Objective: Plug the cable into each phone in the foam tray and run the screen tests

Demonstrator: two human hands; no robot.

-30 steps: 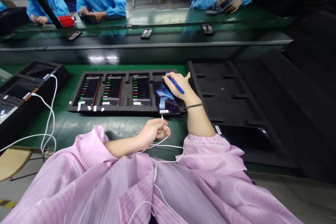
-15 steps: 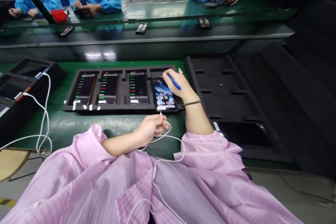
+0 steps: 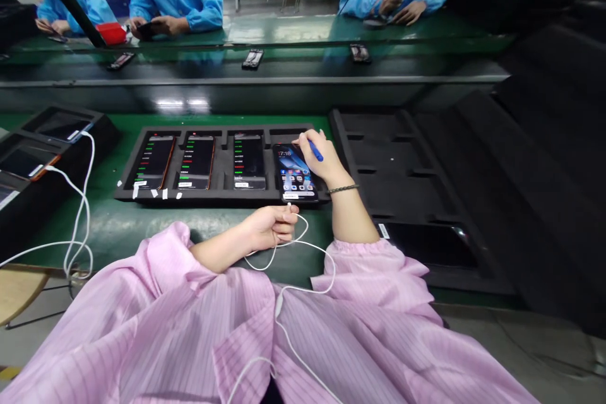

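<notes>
A lit smartphone (image 3: 296, 180) with a home screen showing 7:18 lies at the right end of a black foam tray (image 3: 222, 194). Pinched in my left hand (image 3: 269, 227) is a white cable (image 3: 307, 225), its plug end at the bottom edge of this phone; whether it is fully seated I cannot tell. My right hand (image 3: 322, 154) is closed around a blue pen (image 3: 315, 149) and sits over the phone's upper right corner, hiding part of it. To the left in the tray are three more phones, among them one phone (image 3: 249, 161) with green and red text lines.
A second foam tray (image 3: 388, 164) stands on the right, with a dark phone (image 3: 428, 243) in its near slot. At left, a black holder (image 3: 95, 145) bears phones with white cables. Across the bench, people in blue work beside a belt (image 3: 189, 66) carrying small devices.
The view has shifted slightly. My left fingers have closed a little more around the cable near its plug. My right hand keeps the pen at the phone's upper corner.
</notes>
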